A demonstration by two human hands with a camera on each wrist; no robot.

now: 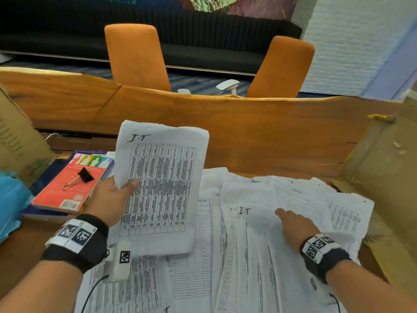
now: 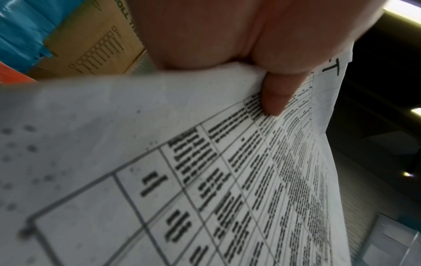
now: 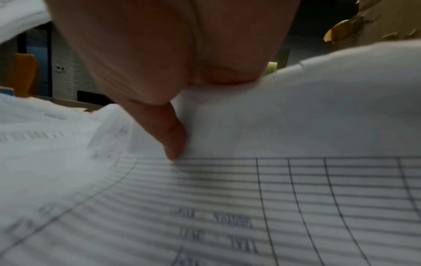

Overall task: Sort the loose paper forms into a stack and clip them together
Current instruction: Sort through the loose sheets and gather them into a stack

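Observation:
My left hand (image 1: 121,193) holds a few forms (image 1: 162,188) marked "I-T" upright above the table, thumb (image 2: 275,97) on the printed face (image 2: 216,171) and fingers hidden behind. Loose forms (image 1: 203,267) lie spread over the table in front of me, one of them also marked "I-T" (image 1: 244,211). My right hand (image 1: 293,227) lies among them. Its thumb (image 3: 174,138) pinches the lifted edge of a sheet (image 3: 296,108), and the fingers are hidden under that sheet. A black binder clip (image 1: 84,176) lies on a red book (image 1: 67,193) at the left.
Cardboard boxes stand at the left (image 1: 15,136) and right (image 1: 383,168) of the papers. Blue plastic (image 1: 11,199) lies at the far left. Beyond the wooden table (image 1: 248,132) are two orange chairs (image 1: 135,55).

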